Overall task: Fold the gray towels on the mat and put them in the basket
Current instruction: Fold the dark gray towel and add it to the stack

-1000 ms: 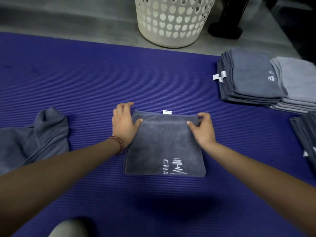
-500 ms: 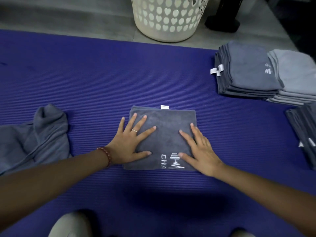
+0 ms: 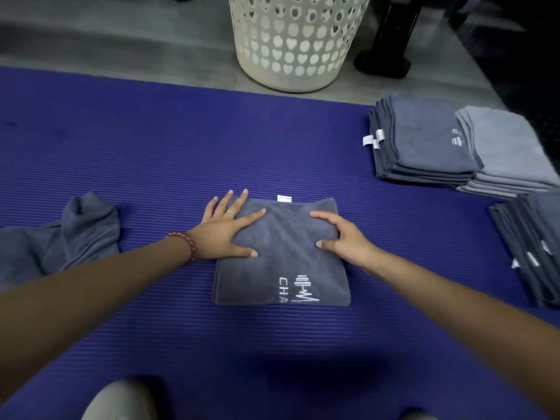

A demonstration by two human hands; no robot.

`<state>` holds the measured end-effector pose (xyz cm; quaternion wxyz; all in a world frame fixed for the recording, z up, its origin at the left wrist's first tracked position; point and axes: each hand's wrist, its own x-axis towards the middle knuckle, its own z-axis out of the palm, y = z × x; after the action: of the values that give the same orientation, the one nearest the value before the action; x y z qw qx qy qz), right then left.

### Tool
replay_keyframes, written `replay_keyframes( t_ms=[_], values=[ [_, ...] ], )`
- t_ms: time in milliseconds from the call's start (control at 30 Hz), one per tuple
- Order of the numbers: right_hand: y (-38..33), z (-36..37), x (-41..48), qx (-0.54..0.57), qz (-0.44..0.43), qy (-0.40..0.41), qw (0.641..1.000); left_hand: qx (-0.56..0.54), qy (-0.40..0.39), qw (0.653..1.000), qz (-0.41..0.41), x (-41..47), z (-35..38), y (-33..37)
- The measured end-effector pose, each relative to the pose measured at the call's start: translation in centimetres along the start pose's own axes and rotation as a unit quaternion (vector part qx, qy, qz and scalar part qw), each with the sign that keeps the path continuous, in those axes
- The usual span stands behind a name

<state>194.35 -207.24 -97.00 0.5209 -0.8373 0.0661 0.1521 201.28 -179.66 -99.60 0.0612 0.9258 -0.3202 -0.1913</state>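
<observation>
At the middle of the blue mat point(image 3: 151, 147), a folded gray towel point(image 3: 285, 268) is lying square, its white tag point(image 3: 284, 198) sticking out at 12 o'clock. The left hand point(image 3: 224, 231) is pressing flat on the towel's 10 o'clock corner, fingers straight and spread apart, a ring point(image 3: 231, 211) and a beaded bracelet point(image 3: 188, 244) showing. The right hand point(image 3: 345, 241) is arching over the 3 o'clock edge, thumb and forefinger touching the cloth; whether it is gripping cannot be told. The white basket point(image 3: 297, 40) is standing off the mat at 12 o'clock. A crumpled towel point(image 3: 69, 237) is lying at 9 o'clock, and folded stacks point(image 3: 424, 147) are sitting at 2 o'clock.
</observation>
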Motion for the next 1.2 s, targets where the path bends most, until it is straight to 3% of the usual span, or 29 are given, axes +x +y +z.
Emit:
replay_keyframes(
  t_ms=[133, 200, 233, 300, 367, 433, 500, 600, 667, 700, 767, 833, 867, 933, 967, 1133, 1200],
  values=[
    [-5.5, -1.6, 0.4, -0.098, -0.134, 0.091, 0.982, -0.106, 0.209, 0.972, -0.028, -0.1, -2.1, 1.0],
    [-9.5, -2.8, -0.5, -0.168, -0.230, 0.131, 0.950, -0.238, 0.309, 0.920, -0.036, 0.2, -3.4, 1.6],
    [-11.2, -3.5, -1.1, -0.229, -0.273, 0.158, 0.921, -0.347, 0.338, 0.874, -0.037, 0.4, -4.3, 2.0],
    [-13.7, -4.4, -2.7, -0.368, -0.360, 0.188, 0.836, -0.589, 0.313, 0.740, -0.080, 0.4, -6.5, 3.1],
    [-14.1, -4.3, -4.2, -0.461, -0.415, 0.166, 0.767, -0.733, 0.232, 0.625, -0.133, 0.1, -7.4, 4.0],
    [-12.2, -2.8, -5.4, -0.528, -0.423, 0.113, 0.728, -0.782, 0.153, 0.586, -0.147, -0.5, -6.7, 4.6],
    [-8.7, -0.5, -6.5, -0.557, -0.399, 0.042, 0.727, -0.799, 0.070, 0.576, -0.155, -1.3, -4.9, 5.2],
    [-3.7, 3.0, -9.4, -0.508, -0.375, -0.142, 0.762, -0.764, -0.008, 0.619, -0.185, -3.1, -1.5, 7.1],
    [-2.0, 4.1, -11.1, -0.462, -0.361, -0.227, 0.778, -0.722, 0.006, 0.665, -0.191, -4.1, 0.8, 8.3],
    [-1.5, 4.0, -11.3, -0.454, -0.345, -0.218, 0.792, -0.693, 0.038, 0.696, -0.181, -4.7, 1.9, 8.4],
    [-0.4, 2.9, -10.5, -0.416, -0.283, -0.125, 0.855, -0.614, 0.071, 0.778, -0.113, -5.4, 3.0, 8.2],
    [0.5, 1.5, -9.2, -0.347, -0.168, -0.003, 0.922, -0.512, 0.055, 0.856, -0.049, -5.5, 3.3, 7.8],
    [0.9, 0.8, -8.5, -0.301, -0.087, 0.028, 0.949, -0.478, 0.048, 0.876, -0.042, -5.4, 3.1, 7.7],
    [1.7, 0.1, -7.4, -0.206, 0.063, 0.019, 0.976, -0.447, 0.042, 0.893, -0.040, -4.9, 3.1, 7.4],
    [1.9, 0.0, -7.0, -0.179, 0.096, 0.004, 0.979, -0.438, 0.038, 0.897, -0.042, -4.5, 3.2, 7.1],
    [1.9, 0.1, -6.5, 0.052, 0.077, 0.024, 0.995, -0.410, 0.017, 0.910, -0.048, -4.0, 3.3, 6.7],
    [1.6, 0.1, -6.4, 0.093, 0.080, 0.006, 0.992, -0.402, 0.021, 0.914, -0.047, -3.9, 2.9, 7.0]
  ],
)
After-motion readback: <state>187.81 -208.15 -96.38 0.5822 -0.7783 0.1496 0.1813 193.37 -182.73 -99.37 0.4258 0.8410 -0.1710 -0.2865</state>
